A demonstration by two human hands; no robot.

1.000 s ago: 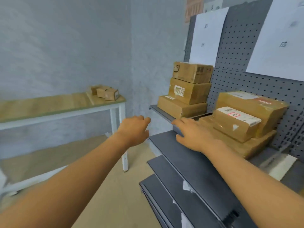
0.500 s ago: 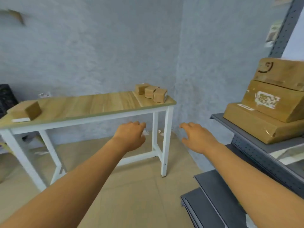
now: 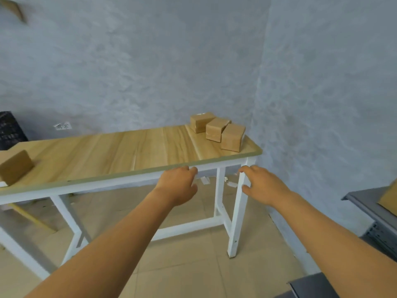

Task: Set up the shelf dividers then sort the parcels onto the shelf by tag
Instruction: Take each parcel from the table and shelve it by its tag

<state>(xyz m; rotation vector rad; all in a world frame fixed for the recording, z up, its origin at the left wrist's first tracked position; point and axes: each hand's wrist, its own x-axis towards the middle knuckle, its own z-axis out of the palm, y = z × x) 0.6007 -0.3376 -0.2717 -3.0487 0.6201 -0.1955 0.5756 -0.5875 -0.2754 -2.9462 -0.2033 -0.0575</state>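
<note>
Three small brown cardboard parcels (image 3: 218, 130) sit in a cluster at the far right end of a wooden table (image 3: 120, 151) with white legs. Another brown parcel (image 3: 15, 167) lies at the table's left end. My left hand (image 3: 179, 186) is stretched forward in front of the table's near edge, fingers loosely curled and holding nothing. My right hand (image 3: 263, 186) reaches out beside the table's right front leg, fingers relaxed and empty. Only a corner of the grey metal shelf (image 3: 365, 203) shows at the right edge, with a parcel's edge (image 3: 390, 197) on it.
A textured grey wall stands behind the table and meets another wall at the right. A black crate (image 3: 9, 130) sits at the far left. A dark shelf panel (image 3: 313, 286) lies low at the bottom right. Tiled floor spreads under the table.
The view has swung left from the shelf with stacked parcels to the wooden table. My right hand has left the shelf, and both hands now reach toward the table, empty.
</note>
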